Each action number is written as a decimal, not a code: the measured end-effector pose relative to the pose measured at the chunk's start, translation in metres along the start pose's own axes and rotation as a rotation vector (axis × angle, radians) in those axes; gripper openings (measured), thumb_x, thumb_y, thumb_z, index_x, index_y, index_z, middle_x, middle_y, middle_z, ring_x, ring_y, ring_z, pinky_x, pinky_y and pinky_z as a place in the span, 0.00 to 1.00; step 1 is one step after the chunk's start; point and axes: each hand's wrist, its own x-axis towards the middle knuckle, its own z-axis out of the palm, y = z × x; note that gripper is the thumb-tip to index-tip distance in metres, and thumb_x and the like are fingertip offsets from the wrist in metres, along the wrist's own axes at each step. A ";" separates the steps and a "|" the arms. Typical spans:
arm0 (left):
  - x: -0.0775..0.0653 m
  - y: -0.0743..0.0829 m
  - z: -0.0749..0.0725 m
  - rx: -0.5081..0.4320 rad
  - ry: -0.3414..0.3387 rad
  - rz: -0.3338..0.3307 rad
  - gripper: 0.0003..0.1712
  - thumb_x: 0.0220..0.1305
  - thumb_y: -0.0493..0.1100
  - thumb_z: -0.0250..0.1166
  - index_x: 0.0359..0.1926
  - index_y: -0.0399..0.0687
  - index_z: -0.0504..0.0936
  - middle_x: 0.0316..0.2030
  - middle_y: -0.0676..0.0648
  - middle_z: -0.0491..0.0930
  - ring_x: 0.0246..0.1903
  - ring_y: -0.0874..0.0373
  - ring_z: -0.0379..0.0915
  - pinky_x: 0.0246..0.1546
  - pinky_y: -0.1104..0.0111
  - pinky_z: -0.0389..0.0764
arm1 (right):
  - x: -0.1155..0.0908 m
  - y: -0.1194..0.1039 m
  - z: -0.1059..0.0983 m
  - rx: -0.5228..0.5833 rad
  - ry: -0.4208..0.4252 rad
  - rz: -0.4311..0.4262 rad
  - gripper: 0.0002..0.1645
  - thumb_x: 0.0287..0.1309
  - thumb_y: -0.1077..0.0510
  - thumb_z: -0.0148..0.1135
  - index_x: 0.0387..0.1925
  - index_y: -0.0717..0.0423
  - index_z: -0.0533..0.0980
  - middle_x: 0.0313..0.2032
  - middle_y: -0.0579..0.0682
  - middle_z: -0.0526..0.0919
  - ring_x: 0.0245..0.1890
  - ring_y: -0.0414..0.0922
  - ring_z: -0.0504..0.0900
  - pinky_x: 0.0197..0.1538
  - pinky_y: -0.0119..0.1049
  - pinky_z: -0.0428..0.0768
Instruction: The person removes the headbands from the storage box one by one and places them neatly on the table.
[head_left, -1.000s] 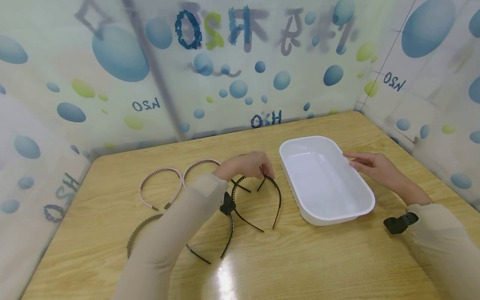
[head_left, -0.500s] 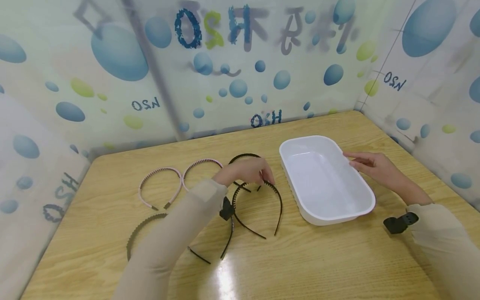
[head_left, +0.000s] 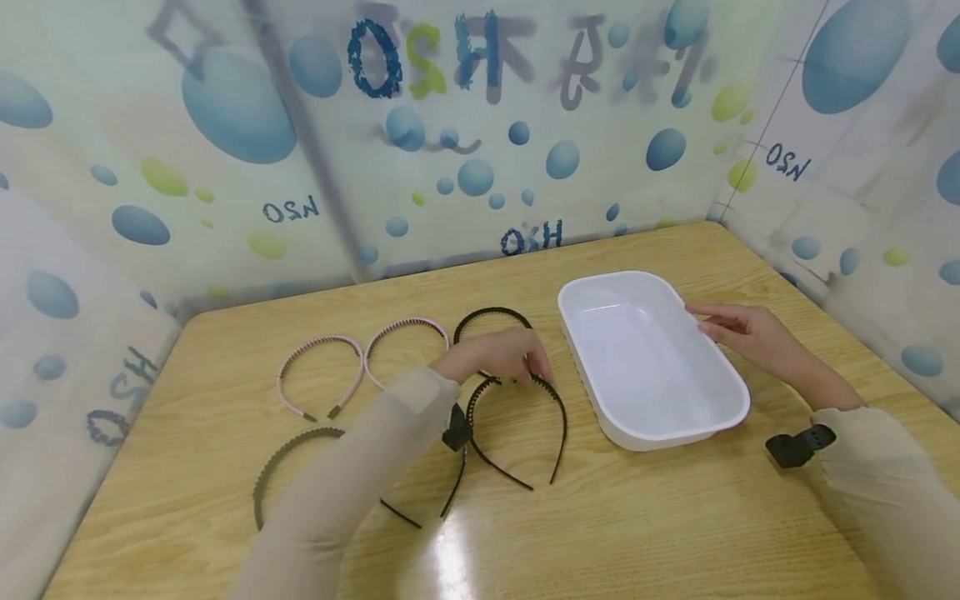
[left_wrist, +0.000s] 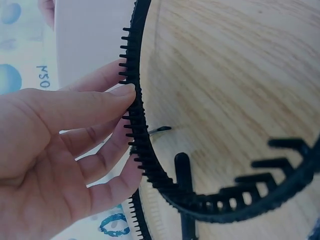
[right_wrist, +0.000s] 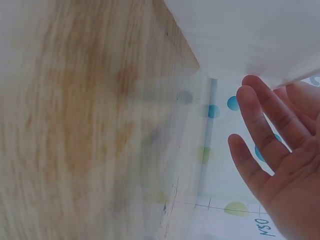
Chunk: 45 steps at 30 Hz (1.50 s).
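My left hand (head_left: 498, 352) pinches the top of a black toothed headband (head_left: 564, 425) between thumb and fingers. In the left wrist view, the thumb presses on the toothed edge of this black headband (left_wrist: 134, 112). Another black headband (head_left: 491, 311) lies just behind the hand. My right hand (head_left: 750, 333) touches the right rim of a white rectangular tray (head_left: 652, 367). Seen from the right wrist, the fingers of that right hand (right_wrist: 280, 145) are mostly straight, with fingertips at the outer wall of the white tray (right_wrist: 250, 40).
Two pink headbands (head_left: 322, 340) (head_left: 408, 322) lie side by side at the back left of the wooden table (head_left: 600, 533). A grey-brown headband (head_left: 281, 454) and a dark one (head_left: 453, 487) are partly hidden by the left sleeve. Patterned sheeting (head_left: 480, 179) encloses the table's back and sides.
My left hand has moved slightly toward the near edge with the black headband, revealing more of the black headband behind. The right hand and the tray stay put.
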 end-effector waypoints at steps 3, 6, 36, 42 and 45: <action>0.000 0.001 0.002 0.000 -0.006 0.002 0.18 0.56 0.23 0.58 0.43 0.43 0.84 0.42 0.47 0.81 0.44 0.59 0.75 0.40 0.76 0.74 | 0.000 -0.001 0.000 0.004 0.003 -0.002 0.24 0.65 0.60 0.50 0.58 0.71 0.66 0.55 0.71 0.68 0.41 0.17 0.68 0.38 0.18 0.73; -0.001 0.002 0.002 0.002 -0.016 0.013 0.18 0.55 0.23 0.58 0.44 0.42 0.84 0.42 0.47 0.81 0.44 0.59 0.75 0.40 0.76 0.74 | 0.000 -0.001 0.000 0.003 0.002 0.003 0.24 0.65 0.60 0.50 0.58 0.70 0.66 0.55 0.70 0.69 0.41 0.17 0.69 0.38 0.18 0.73; 0.002 -0.001 0.010 -0.022 -0.014 0.021 0.19 0.52 0.21 0.58 0.43 0.39 0.83 0.41 0.46 0.81 0.43 0.59 0.75 0.41 0.77 0.73 | 0.000 -0.003 0.000 0.000 0.012 0.015 0.25 0.65 0.58 0.50 0.59 0.70 0.66 0.55 0.70 0.69 0.43 0.20 0.71 0.38 0.17 0.72; 0.003 -0.001 0.011 -0.010 -0.011 0.007 0.19 0.53 0.22 0.59 0.43 0.41 0.84 0.41 0.46 0.82 0.43 0.59 0.75 0.41 0.77 0.73 | -0.001 -0.002 -0.001 -0.010 0.003 0.040 0.26 0.65 0.55 0.50 0.59 0.69 0.66 0.55 0.69 0.69 0.42 0.20 0.71 0.38 0.17 0.72; 0.003 -0.001 0.012 -0.011 -0.010 0.007 0.19 0.52 0.22 0.60 0.43 0.41 0.84 0.40 0.46 0.82 0.42 0.59 0.75 0.40 0.78 0.73 | -0.002 -0.002 -0.001 -0.015 -0.002 0.048 0.26 0.66 0.55 0.50 0.60 0.68 0.65 0.55 0.69 0.69 0.41 0.19 0.70 0.37 0.17 0.72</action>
